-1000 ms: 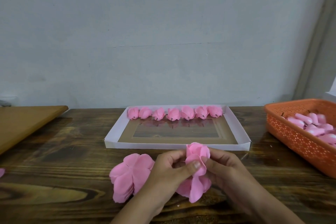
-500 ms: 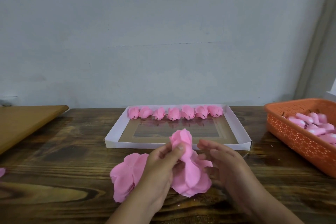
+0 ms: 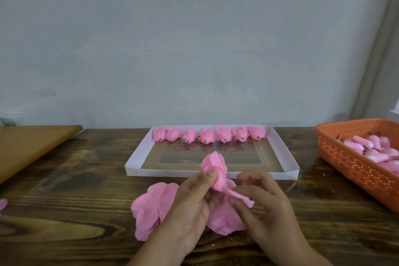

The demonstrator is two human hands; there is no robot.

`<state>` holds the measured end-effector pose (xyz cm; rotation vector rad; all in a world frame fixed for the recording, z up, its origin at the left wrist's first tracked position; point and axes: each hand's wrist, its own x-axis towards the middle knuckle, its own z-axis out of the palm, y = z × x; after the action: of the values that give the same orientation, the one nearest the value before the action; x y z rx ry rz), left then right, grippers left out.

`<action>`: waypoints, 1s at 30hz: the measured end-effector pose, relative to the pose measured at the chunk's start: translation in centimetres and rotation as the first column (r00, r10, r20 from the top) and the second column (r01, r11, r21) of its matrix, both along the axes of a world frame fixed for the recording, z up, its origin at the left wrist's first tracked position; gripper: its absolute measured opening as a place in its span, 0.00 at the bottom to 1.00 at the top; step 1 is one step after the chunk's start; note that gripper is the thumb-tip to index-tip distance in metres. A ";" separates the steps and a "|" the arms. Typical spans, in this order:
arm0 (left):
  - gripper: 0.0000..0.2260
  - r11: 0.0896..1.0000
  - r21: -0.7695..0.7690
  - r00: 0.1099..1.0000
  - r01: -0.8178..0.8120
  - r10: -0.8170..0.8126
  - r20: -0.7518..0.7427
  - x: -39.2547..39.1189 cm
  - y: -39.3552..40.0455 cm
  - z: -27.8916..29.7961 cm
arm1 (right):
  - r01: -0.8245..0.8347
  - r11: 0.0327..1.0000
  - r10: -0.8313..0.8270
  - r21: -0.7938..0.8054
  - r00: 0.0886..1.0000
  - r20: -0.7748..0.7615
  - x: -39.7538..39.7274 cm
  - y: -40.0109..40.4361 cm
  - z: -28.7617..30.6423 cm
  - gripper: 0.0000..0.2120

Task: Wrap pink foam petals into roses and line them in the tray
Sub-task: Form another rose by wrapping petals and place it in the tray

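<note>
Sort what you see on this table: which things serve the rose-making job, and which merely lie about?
In the job: half-wrapped rose, left hand, right hand, stack of loose petals, white tray, row of finished roses, orange basket.

Lying about: wooden board.

My left hand point(image 3: 192, 203) is raised in front of me, thumb up and pinching against the fingers in a closed grip. My right hand point(image 3: 265, 207) sits just right of that grip, palm down, fingers point(image 3: 248, 176) loosely curled, thumb tucked toward the left.
</note>
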<state>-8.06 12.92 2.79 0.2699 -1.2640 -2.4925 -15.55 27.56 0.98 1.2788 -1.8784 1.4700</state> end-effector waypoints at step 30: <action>0.16 0.904 -0.426 0.998 0.030 -0.002 0.065 -0.4 1.0 -1.2 | -0.217 0.961 0.273 -0.171 0.832 0.483 0.5 -0.1 1.1 0.05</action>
<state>-8.50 13.91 1.60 0.2292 -1.7988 -2.1555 -15.06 27.42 2.13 1.1980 -1.9498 2.1893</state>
